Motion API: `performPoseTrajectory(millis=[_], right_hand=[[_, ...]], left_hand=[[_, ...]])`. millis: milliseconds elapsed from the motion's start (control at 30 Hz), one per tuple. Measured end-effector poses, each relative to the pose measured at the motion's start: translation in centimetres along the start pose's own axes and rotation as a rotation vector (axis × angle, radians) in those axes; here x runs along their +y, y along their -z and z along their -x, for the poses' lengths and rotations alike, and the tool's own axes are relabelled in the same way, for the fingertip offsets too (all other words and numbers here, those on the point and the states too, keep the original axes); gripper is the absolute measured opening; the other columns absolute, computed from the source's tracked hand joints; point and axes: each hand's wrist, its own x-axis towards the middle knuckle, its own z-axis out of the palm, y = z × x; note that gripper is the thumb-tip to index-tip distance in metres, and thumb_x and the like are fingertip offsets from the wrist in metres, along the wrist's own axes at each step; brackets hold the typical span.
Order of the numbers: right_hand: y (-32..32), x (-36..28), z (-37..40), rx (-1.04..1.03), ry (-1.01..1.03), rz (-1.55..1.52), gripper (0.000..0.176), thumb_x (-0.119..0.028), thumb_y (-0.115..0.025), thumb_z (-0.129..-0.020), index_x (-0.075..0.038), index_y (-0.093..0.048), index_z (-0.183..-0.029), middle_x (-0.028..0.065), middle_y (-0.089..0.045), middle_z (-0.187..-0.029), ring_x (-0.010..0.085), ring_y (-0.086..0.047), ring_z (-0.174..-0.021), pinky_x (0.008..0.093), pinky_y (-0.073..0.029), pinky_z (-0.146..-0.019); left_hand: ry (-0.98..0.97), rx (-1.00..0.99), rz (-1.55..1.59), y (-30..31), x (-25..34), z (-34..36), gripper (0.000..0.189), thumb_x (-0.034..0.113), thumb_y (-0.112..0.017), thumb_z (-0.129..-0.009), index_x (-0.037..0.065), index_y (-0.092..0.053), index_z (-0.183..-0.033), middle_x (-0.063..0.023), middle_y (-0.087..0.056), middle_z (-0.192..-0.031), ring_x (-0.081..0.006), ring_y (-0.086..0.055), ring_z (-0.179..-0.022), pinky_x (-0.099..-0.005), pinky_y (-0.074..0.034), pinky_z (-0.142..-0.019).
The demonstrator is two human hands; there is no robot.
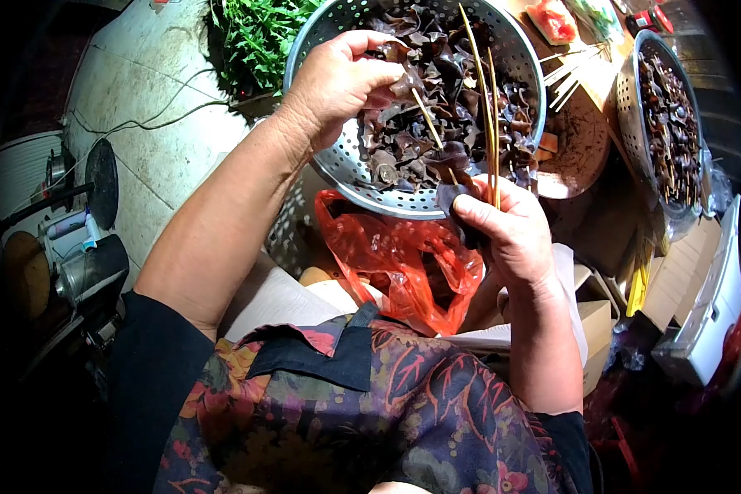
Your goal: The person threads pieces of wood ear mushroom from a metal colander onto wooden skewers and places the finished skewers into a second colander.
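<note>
Pinching a mushroom piece, left hand reaches into the colander at 12 o'clock. Right hand (fingers clamped) grips skewers.

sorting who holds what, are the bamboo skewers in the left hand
No, the thin bamboo skewers are in the right hand; the left hand pinches dark mushroom.

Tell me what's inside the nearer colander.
Dark mushroom pieces fill the colander; the left hand pinches one. Skewers in the right hand cross above. The mushrooms hide its bottom.
</note>
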Motion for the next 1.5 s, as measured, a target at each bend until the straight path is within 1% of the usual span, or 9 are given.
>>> performPoseTrajectory(millis=[167,533,700,800,900,967,1167,1367,1500], right_hand=[[-0.3,0.0,0.0,0.023,0.030,-0.006,0.017,-0.008,-0.063,-0.082,0.002,-0.060,-0.096,0.0000,-0.059,-0.078,0.0053,-0.052,-0.064,0.0192,-0.043,-0.059],[-0.5,0.2,0.2,0.041,0.022,0.042,0.019,-0.008,-0.065,-0.081,0.002,-0.061,-0.096,-0.0005,-0.059,-0.078,0.0053,-0.053,-0.067,0.0194,-0.044,-0.061],[-0.6,0.1,0.2,0.043,0.042,0.031,0.018,-0.008,-0.064,-0.081,0.001,-0.061,-0.095,-0.0012,-0.059,-0.078,0.0049,-0.053,-0.067,0.0191,-0.044,-0.061],[-0.6,0.2,0.2,0.037,0.026,0.021,0.016,-0.008,-0.064,-0.081,0.001,-0.061,-0.094,-0.0016,-0.059,-0.078,0.0048,-0.052,-0.066,0.0189,-0.044,-0.061],[-0.5,0.1,0.0,0.058,0.058,0.030,0.013,-0.007,-0.063,-0.081,0.001,-0.061,-0.092,-0.0012,-0.059,-0.079,0.0048,-0.052,-0.067,0.0186,-0.043,-0.062],[-0.2,0.1,-0.2,-0.011,0.053,-0.047,0.011,-0.006,-0.062,-0.082,0.000,-0.061,-0.091,-0.0008,-0.060,-0.080,0.0051,-0.053,-0.069,0.0188,-0.044,-0.063],[-0.7,-0.4,0.1,-0.012,-0.004,-0.255,0.013,-0.003,-0.061,-0.081,0.001,-0.058,-0.093,0.0022,-0.061,-0.082,0.0070,-0.056,-0.070,0.0192,-0.046,-0.064],[-0.2,-0.2,0.0,-0.044,-0.067,-0.283,0.012,-0.005,-0.059,-0.083,0.001,-0.057,-0.093,0.0030,-0.060,-0.080,0.0074,-0.056,-0.066,0.0186,-0.045,-0.059],[-0.8,0.1,-0.2,0.009,-0.024,-0.265,0.012,-0.006,-0.059,-0.083,0.001,-0.057,-0.092,0.0027,-0.060,-0.079,0.0071,-0.055,-0.063,0.0185,-0.045,-0.057]], left_hand=[[-0.014,0.078,0.147,-0.2,0.4,-0.2,0.018,0.017,-0.059,-0.086,0.006,-0.060,-0.099,-0.0028,-0.063,-0.083,-0.0109,-0.062,-0.069,-0.0279,-0.053,-0.067],[0.186,0.058,0.528,1.1,-0.1,-0.8,0.012,0.010,-0.059,-0.083,0.003,-0.061,-0.093,-0.0053,-0.062,-0.080,-0.0162,-0.061,-0.071,-0.0337,-0.054,-0.071],[0.241,0.061,0.547,0.6,0.2,-0.3,0.014,0.013,-0.059,-0.085,0.000,-0.061,-0.090,-0.0074,-0.063,-0.083,-0.0165,-0.062,-0.073,-0.0348,-0.055,-0.071],[0.270,-0.049,0.523,0.4,0.4,0.0,0.014,0.014,-0.059,-0.086,0.002,-0.061,-0.093,-0.0074,-0.064,-0.086,-0.0164,-0.063,-0.077,-0.0347,-0.055,-0.072],[0.306,-0.039,0.503,-0.5,0.3,0.6,0.015,0.015,-0.058,-0.086,0.003,-0.060,-0.095,-0.0069,-0.064,-0.089,-0.0162,-0.064,-0.079,-0.0343,-0.054,-0.074],[0.320,-0.046,0.492,-1.0,0.1,0.9,0.017,0.017,-0.058,-0.087,0.004,-0.059,-0.097,-0.0066,-0.064,-0.091,-0.0161,-0.064,-0.081,-0.0338,-0.053,-0.077],[0.345,-0.102,0.502,-2.2,0.3,2.2,0.018,0.020,-0.057,-0.087,0.004,-0.058,-0.096,-0.0074,-0.064,-0.089,-0.0167,-0.064,-0.079,-0.0338,-0.055,-0.072],[0.323,-0.107,0.486,-2.5,-0.4,2.3,0.019,0.021,-0.054,-0.089,0.004,-0.058,-0.095,-0.0076,-0.064,-0.084,-0.0171,-0.065,-0.073,-0.0306,-0.055,-0.068],[0.324,-0.066,0.445,-2.8,-0.3,2.5,0.019,0.022,-0.054,-0.089,0.004,-0.058,-0.094,-0.0074,-0.064,-0.081,-0.0166,-0.064,-0.070,-0.0295,-0.055,-0.067]])
